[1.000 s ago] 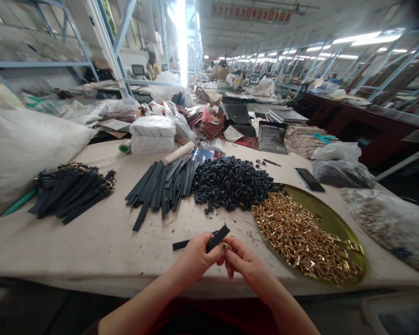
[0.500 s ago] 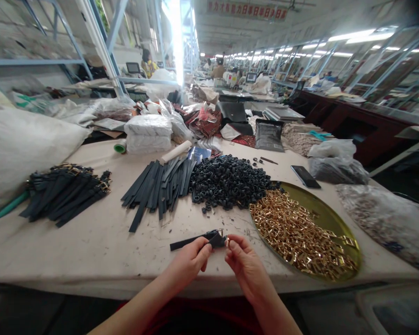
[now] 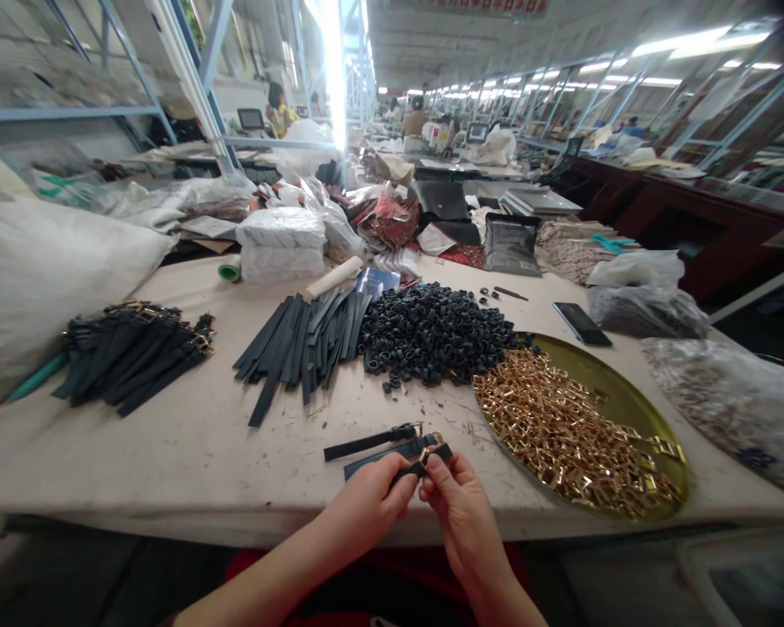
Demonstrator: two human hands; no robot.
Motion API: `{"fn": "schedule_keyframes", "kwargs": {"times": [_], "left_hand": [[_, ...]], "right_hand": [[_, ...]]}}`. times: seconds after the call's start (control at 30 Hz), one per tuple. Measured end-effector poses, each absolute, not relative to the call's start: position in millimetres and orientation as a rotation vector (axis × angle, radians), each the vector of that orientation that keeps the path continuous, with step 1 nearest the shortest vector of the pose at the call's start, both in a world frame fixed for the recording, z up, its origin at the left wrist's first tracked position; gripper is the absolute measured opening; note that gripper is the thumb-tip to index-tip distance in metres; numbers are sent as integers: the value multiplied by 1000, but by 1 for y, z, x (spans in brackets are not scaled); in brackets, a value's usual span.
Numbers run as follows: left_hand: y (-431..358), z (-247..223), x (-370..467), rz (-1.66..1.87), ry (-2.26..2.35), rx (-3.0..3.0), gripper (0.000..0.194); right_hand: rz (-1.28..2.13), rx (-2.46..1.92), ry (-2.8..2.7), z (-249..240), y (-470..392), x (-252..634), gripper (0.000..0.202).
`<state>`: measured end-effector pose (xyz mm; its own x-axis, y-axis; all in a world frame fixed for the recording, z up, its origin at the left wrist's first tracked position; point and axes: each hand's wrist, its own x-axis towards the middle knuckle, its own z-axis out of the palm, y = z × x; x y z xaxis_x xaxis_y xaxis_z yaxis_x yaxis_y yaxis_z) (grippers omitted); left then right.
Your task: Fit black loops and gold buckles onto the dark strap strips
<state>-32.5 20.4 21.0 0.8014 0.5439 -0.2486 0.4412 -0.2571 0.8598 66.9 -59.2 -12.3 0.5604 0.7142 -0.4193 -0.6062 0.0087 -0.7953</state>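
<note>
My left hand point(image 3: 374, 498) is closed on a dark strap point(image 3: 406, 471) near the table's front edge. My right hand point(image 3: 456, 492) pinches the strap's other end between thumb and fingers, beside a small gold buckle point(image 3: 424, 456) on it. Just beyond my fingers lie two more dark straps, one farther strap point(image 3: 369, 442) and one nearer strap point(image 3: 382, 454), each with gold metal at its right end. My left hand partly covers the nearer one. Past them is a heap of small dark loops point(image 3: 435, 335). Right of my hands, gold buckles point(image 3: 549, 427) fill much of a round gold tray point(image 3: 676, 492).
Loose dark strips point(image 3: 300, 340) lie left of the loops, and buckled straps point(image 3: 131, 353) are piled farther left by a white sack point(image 3: 52, 287). A phone point(image 3: 581, 323) and plastic bags point(image 3: 646, 305) are at right. Wrapped bundles point(image 3: 280, 244) line the back.
The strap end and gold buckle now lie together between my hands, where my right fingers earlier pinched a small gold piece. A second strap shows beyond them. The view has shifted slightly.
</note>
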Motion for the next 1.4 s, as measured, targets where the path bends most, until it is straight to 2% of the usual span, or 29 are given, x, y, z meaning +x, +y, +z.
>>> {"fn": "schedule_keyframes", "kwargs": {"times": [0.13,0.43,0.57,0.73,0.9,1.07,1.23,1.3,1.4], "left_hand": [[21,20,-33,120,714,1666,26],[21,6,-28,29,801,1407,22],[15,8,-29,68,848,1465,21],[12,9,-32,79,833,1627,23],[12,7,-33,138,879,1754,23],[18,14,-35,54,771,1748,27],[30,21,-28,138,723,1583,24],[32,21,-25,166,657,1586,29],[33,18,-22,180,702,1601,26]], "right_hand": [[988,-1296,-343,-21,-64,61,23],[1176,-1246,-268,-19,-68,68,29],[938,-1510,-466,-15,-70,70,31],[960,-1589,-599,-12,-71,73,25],[554,-1766,-875,-14,-76,76,10],[1036,-1576,-751,-5,-75,84,23],[1170,-1407,-928,9,-63,111,33],[1080,-1533,-1055,9,-50,137,40],[437,-1996,-1220,2,-21,182,25]]}}
